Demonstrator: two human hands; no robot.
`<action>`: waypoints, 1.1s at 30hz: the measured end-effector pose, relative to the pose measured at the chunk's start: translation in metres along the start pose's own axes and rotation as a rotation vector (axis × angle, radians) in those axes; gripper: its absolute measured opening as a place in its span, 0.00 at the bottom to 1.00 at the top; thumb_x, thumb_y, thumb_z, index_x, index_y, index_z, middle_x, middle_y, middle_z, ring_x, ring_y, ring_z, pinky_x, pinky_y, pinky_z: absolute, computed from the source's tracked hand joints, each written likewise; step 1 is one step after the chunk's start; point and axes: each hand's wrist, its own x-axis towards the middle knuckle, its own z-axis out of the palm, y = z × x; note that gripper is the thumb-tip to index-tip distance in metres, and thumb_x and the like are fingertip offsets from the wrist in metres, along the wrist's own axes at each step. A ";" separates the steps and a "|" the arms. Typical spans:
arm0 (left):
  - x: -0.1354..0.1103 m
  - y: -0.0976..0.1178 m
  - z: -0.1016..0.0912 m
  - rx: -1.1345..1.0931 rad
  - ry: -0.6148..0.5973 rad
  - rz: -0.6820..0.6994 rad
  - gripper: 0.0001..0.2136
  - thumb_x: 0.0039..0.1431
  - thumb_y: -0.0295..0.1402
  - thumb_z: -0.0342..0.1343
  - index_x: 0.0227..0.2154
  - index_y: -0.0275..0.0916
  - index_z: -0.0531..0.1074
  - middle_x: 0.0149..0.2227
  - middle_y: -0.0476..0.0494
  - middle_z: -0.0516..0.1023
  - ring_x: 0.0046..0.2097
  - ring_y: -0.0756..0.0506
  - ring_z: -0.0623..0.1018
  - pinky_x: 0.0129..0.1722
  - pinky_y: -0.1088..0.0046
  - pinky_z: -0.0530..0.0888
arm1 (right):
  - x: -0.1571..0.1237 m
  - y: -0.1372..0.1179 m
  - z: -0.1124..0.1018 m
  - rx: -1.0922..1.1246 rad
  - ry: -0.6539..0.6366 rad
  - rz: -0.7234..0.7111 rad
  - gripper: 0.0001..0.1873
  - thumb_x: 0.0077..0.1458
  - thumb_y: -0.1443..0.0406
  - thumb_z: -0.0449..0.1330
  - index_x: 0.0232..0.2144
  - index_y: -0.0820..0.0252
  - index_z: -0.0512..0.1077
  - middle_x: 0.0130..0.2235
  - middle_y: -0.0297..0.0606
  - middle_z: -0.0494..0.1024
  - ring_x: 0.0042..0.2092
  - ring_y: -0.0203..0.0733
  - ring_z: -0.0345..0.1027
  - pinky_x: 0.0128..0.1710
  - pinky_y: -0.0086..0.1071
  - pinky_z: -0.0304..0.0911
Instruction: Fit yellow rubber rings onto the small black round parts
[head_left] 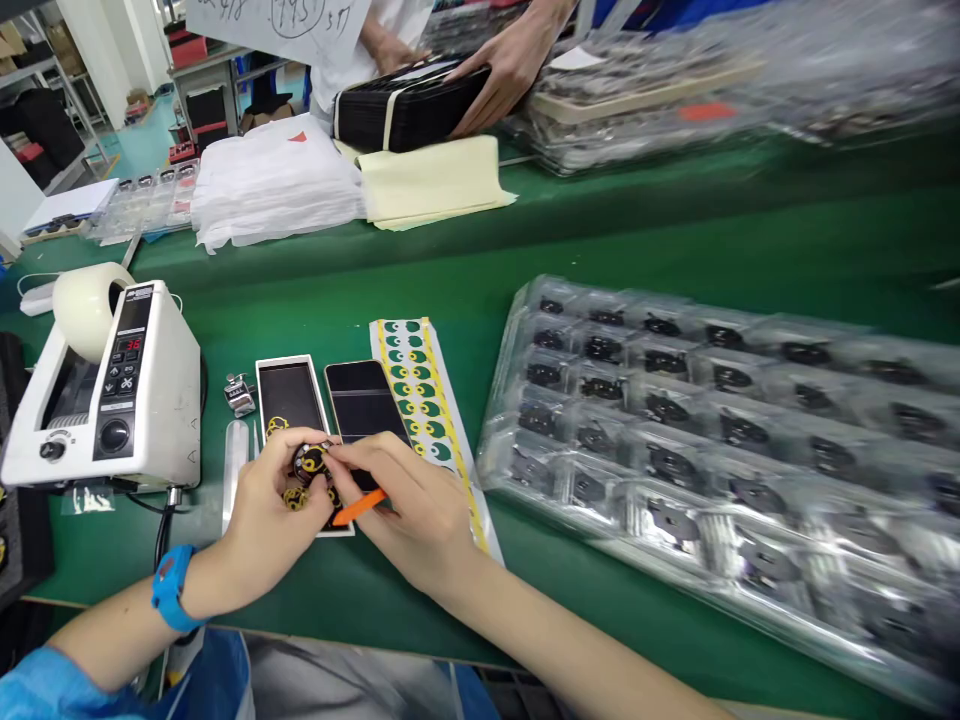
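Observation:
Between the thumb and fingers of my left hand (259, 515) is a small round black part with yellow markings (310, 461). My right hand (420, 505) pinches an orange stick-like tool (361, 506), its fingertips against the part's right side. Both hands are over a shallow white-rimmed box (287, 383) with a dark inside, where several yellow-and-black round pieces (295, 498) show. Just right of the box lies a dark-screened phone (361, 385), partly covered by my right hand. A sheet of yellow, white and green stickers (420, 385) runs beside the phone.
At left stands a white tape dispenser (166, 400); a small metal object (239, 395) lies near it. A clear compartment tray (630, 545) of black parts fills the right. Across the bench, another person's hands hold a strapped black stack (409, 112) beside white sheets (277, 185).

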 end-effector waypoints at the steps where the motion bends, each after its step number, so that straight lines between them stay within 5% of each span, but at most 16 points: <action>1: -0.001 -0.001 0.000 0.021 -0.006 0.016 0.15 0.52 0.21 0.55 0.42 0.42 0.73 0.42 0.45 0.80 0.39 0.46 0.80 0.38 0.75 0.76 | 0.000 0.000 0.000 0.008 -0.006 0.016 0.05 0.63 0.74 0.56 0.38 0.61 0.69 0.31 0.38 0.75 0.30 0.36 0.70 0.27 0.27 0.65; 8: -0.007 -0.006 0.000 0.167 -0.044 0.131 0.21 0.51 0.19 0.53 0.48 0.43 0.73 0.50 0.45 0.79 0.49 0.42 0.80 0.51 0.66 0.75 | 0.001 0.002 0.002 0.059 -0.026 0.093 0.06 0.62 0.73 0.55 0.35 0.59 0.68 0.29 0.35 0.72 0.27 0.34 0.67 0.25 0.27 0.61; 21: 0.013 -0.006 -0.014 0.126 0.086 0.061 0.18 0.55 0.23 0.55 0.49 0.42 0.71 0.53 0.42 0.77 0.52 0.41 0.78 0.48 0.67 0.78 | 0.013 0.005 -0.015 0.524 -0.136 0.383 0.09 0.56 0.70 0.55 0.23 0.59 0.65 0.22 0.27 0.62 0.20 0.29 0.51 0.17 0.24 0.47; 28: 0.018 0.006 -0.025 -0.051 0.268 0.177 0.17 0.57 0.23 0.58 0.49 0.41 0.71 0.54 0.41 0.76 0.52 0.42 0.78 0.51 0.68 0.77 | 0.009 0.020 -0.009 0.175 -0.380 0.284 0.11 0.60 0.70 0.53 0.25 0.58 0.63 0.23 0.29 0.67 0.22 0.33 0.60 0.21 0.26 0.54; 33: 0.023 0.008 -0.026 -0.150 0.249 0.145 0.16 0.54 0.25 0.60 0.47 0.38 0.71 0.52 0.38 0.76 0.52 0.40 0.79 0.49 0.68 0.78 | 0.003 0.019 -0.006 0.038 -0.332 0.140 0.10 0.58 0.74 0.49 0.36 0.59 0.68 0.29 0.33 0.71 0.25 0.36 0.65 0.24 0.28 0.59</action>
